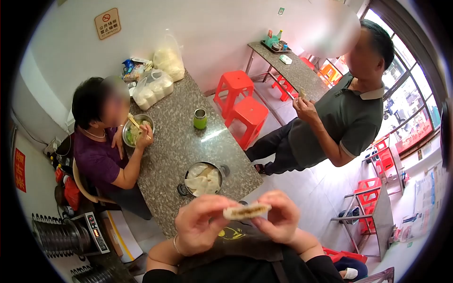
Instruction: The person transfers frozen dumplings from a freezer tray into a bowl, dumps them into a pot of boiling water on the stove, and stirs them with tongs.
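Between my two hands is a filled flatbread (246,212), pale outside with a brown filling along its open edge. My left hand (200,224) pinches its left end with thumb and fingers. On the other end, my right hand (278,217) grips it in the same way. Just beyond my hands, a round metal pot (182,190) with dark handles stands on the speckled table (163,181). Several flat white pieces of dough or bread (203,183) lie inside the pot.
A green cup (200,120) and white plastic bags (153,89) stand on the table. At left, a seated person (101,155) eats from a metal bowl (147,119) with chopsticks. Another person (349,113) stands at right holding a small food piece. Red stools (247,118) are beyond the table.
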### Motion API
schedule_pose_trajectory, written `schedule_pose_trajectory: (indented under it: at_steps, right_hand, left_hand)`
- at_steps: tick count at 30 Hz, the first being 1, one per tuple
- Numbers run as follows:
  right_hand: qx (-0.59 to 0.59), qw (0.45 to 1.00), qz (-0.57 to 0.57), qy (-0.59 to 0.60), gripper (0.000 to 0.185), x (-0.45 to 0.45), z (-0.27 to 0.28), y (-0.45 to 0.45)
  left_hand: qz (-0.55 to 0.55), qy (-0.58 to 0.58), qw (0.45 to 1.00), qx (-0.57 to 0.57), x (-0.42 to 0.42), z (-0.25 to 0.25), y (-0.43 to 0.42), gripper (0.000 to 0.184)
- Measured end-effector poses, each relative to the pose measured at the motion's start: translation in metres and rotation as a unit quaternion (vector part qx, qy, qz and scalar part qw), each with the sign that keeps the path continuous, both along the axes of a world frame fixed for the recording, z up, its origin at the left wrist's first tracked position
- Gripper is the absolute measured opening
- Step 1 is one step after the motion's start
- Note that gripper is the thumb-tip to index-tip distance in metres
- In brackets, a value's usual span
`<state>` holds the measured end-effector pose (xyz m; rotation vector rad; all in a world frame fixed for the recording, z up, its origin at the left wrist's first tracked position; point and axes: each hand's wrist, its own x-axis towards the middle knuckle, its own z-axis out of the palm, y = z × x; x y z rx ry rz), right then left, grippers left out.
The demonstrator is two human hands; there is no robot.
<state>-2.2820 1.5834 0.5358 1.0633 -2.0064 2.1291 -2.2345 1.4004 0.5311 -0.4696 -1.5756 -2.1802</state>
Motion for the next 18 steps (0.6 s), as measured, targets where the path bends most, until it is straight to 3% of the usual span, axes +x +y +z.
schedule_pose_trajectory:
  at_steps: [1, 7, 8, 9, 15, 18]
  right_hand:
    - [0.019, 0.999, 0.009, 0.035, 0.043, 0.001, 0.011, 0.004]
    - [-0.062, 0.982, 0.161, 0.073, 0.037, 0.002, 0.042, 0.014]
    - [-0.065, 0.984, 0.156, 0.062, 0.031, 0.004, 0.045, 0.015]
    - [-0.068, 0.985, 0.153, 0.048, 0.026, 0.005, 0.048, 0.015]
    - [-0.105, 0.988, 0.112, 0.030, 0.022, 0.012, 0.052, 0.013]
    - [-0.092, 0.983, 0.146, 0.057, 0.022, 0.005, 0.058, 0.017]
  left_hand:
    - [0.013, 0.017, 0.998, -0.063, 0.003, 0.006, -0.003, 0.028]
    - [-0.074, 0.108, 0.991, 0.027, 0.008, 0.028, 0.006, 0.032]
    - [-0.041, 0.083, 0.995, -0.022, 0.011, 0.034, 0.009, 0.034]
    - [-0.041, 0.089, 0.995, 0.001, 0.010, 0.035, 0.013, 0.036]
    - [-0.081, 0.108, 0.991, 0.005, 0.008, 0.036, 0.009, 0.024]
    - [-0.109, 0.126, 0.986, 0.014, 0.006, 0.036, 0.007, 0.023]
